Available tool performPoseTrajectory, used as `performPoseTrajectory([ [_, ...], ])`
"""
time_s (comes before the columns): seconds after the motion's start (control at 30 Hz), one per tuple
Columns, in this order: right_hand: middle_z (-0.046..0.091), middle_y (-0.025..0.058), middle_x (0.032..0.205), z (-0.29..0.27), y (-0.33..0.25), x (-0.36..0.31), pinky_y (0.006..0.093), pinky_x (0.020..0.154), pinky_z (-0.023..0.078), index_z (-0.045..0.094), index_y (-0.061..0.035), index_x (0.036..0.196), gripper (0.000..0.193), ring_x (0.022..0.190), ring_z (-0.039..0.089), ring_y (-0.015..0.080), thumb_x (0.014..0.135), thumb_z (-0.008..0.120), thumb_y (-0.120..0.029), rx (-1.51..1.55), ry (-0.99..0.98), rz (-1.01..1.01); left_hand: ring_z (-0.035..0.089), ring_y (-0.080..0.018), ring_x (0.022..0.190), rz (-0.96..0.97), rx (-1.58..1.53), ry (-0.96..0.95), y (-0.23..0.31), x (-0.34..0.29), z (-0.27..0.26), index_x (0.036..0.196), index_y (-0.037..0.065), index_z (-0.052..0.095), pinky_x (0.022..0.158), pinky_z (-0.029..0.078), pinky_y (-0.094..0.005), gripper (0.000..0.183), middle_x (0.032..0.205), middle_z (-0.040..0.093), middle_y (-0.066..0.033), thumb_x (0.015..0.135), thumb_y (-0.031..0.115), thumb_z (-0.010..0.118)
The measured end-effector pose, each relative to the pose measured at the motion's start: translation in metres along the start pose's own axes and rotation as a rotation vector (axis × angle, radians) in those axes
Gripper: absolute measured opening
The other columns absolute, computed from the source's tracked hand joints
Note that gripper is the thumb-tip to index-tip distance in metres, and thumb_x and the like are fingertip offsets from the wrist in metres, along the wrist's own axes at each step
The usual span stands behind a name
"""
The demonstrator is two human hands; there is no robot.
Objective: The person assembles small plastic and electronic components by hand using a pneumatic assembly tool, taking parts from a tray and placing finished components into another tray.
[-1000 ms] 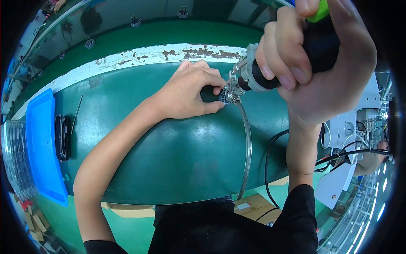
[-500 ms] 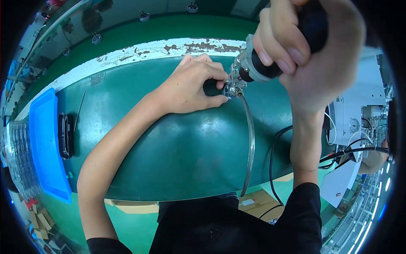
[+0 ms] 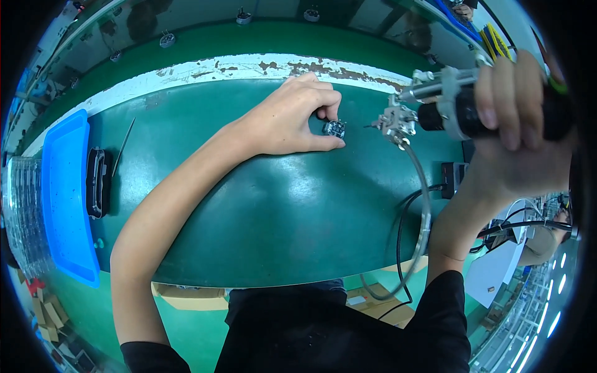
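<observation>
On the green mat, my left hand (image 3: 297, 115) is curled around a small round dark-and-metal part (image 3: 334, 129), with the thumb on its near side and a bent finger on its far side. My right hand (image 3: 519, 105) is wrapped around the black body of an electric screwdriver (image 3: 454, 112), raised at the right. The screwdriver lies nearly level, and its silver head (image 3: 397, 121) with a thin tip points left toward the part, apart from it. A clear hose (image 3: 425, 205) hangs in a curve from the head.
At the left lie a blue tray (image 3: 65, 199), a black open case (image 3: 97, 183) and a thin rod (image 3: 124, 146). Clear plastic trays (image 3: 25, 217) are stacked beyond. Several round parts (image 3: 244, 17) stand along the far strip. A black cable (image 3: 400, 242) crosses the right edge.
My right hand has drawn the screwdriver away from the part, to the right, tilting it nearly level. The hose swung right with it. My left hand stays around the part.
</observation>
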State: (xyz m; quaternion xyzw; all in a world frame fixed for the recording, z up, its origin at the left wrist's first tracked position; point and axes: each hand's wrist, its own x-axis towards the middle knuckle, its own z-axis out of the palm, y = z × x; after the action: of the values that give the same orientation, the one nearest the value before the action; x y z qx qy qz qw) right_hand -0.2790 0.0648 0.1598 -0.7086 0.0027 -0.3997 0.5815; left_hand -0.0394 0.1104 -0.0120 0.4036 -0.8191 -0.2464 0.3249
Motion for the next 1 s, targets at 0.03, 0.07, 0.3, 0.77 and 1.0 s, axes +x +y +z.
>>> performPoseTrajectory([
  [0.03,0.041,-0.0047,0.063,0.0,0.012,0.005,0.0268,0.06,0.041,0.049,-0.0025,0.114,0.045,0.051,0.039,0.0076,0.107,0.035,-0.045,0.032,-0.055,-0.05,0.05,-0.0243,0.09,0.007,-0.001,0.003,0.001,0.001,-0.001,0.084,0.005,0.058,0.083,0.044,-0.0371,0.035,0.083,0.057,-0.0057,0.077,0.026,0.085],
  [0.07,0.04,-0.0031,0.062,0.001,0.017,0.009,0.027,0.059,0.04,0.048,-0.001,0.112,0.046,0.051,0.039,0.0088,0.106,0.031,-0.043,0.009,-0.065,-0.033,0.05,-0.0243,0.09,0.004,-0.005,0.005,0.001,0.001,0.0,0.084,0.005,0.058,0.083,0.044,-0.0371,0.035,0.083,0.057,-0.0057,0.077,0.026,0.085],
  [0.3,0.038,-0.0025,0.061,0.005,0.036,0.012,0.0278,0.058,0.04,0.048,-0.0002,0.112,0.047,0.049,0.037,0.0095,0.106,0.025,-0.041,-0.009,-0.114,-0.018,0.05,-0.0245,0.088,0.014,0.021,0.027,0.0,0.003,0.004,0.082,0.004,0.055,0.08,0.045,-0.038,0.038,0.081,0.055,-0.0067,0.077,0.027,0.086],
  [0.77,0.036,-0.0029,0.058,0.01,0.04,0.014,0.0273,0.056,0.038,0.048,-0.0032,0.107,0.036,0.046,0.033,0.0094,0.104,0.026,-0.032,-0.019,-0.031,0.025,0.051,-0.025,0.086,0.041,0.026,0.051,0.002,0.005,0.006,0.081,0.004,0.055,0.08,0.046,-0.0384,0.04,0.08,0.056,-0.0072,0.076,0.028,0.086],
  [1.0,0.034,-0.0031,0.055,0.037,0.053,0.022,0.0264,0.053,0.037,0.047,-0.0056,0.103,0.033,0.044,0.032,0.0087,0.107,0.03,-0.034,-0.031,0.027,0.031,0.053,-0.027,0.089,0.005,0.061,0.03,0.002,-0.002,-0.001,0.082,0.004,0.056,0.083,0.045,-0.039,0.038,0.082,0.059,-0.0085,0.077,0.028,0.086],
])
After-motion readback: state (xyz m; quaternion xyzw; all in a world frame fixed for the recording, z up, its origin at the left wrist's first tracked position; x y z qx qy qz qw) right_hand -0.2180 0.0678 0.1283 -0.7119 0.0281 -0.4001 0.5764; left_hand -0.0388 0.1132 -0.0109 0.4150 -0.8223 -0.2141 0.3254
